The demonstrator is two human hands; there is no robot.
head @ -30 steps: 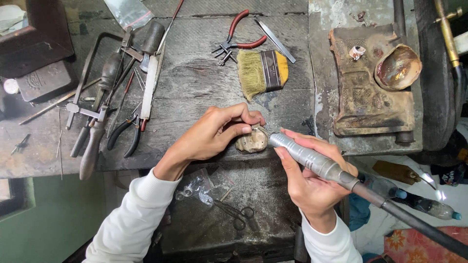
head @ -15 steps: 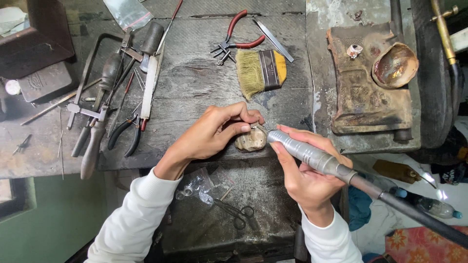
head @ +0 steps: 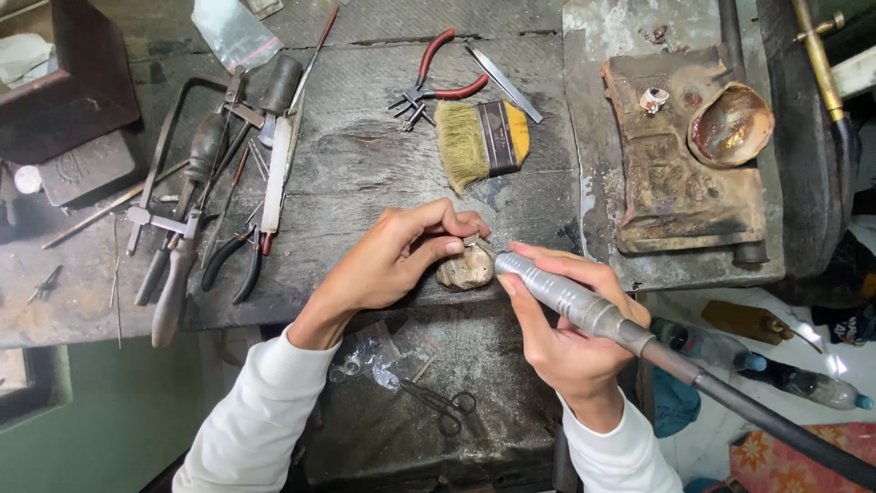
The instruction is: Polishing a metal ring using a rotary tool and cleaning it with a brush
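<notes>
My right hand (head: pixel 568 338) grips a grey metal rotary handpiece (head: pixel 558 294) whose black flexible hose (head: pixel 776 427) runs off to the lower right. Its tip points at a small piece pinched between the thumb and fingers of my left hand (head: pixel 401 256). That piece is too small to make out. Both hands meet over a worn, rounded bench peg (head: pixel 467 268) at the front edge of the dark workbench (head: pixel 365 173).
A brush with a yellow handle (head: pixel 479 141) and red-handled pliers (head: pixel 436 84) lie behind the hands. Files, a saw frame and pliers (head: pixel 205 183) crowd the left side. A scorched block (head: pixel 680 173) with a shell dish (head: pixel 730 123) and a ring sits right. Scissors (head: pixel 438 408) rest on the lower shelf.
Both hands stay at the bench peg; the handpiece has shifted only slightly while the view drifted a little.
</notes>
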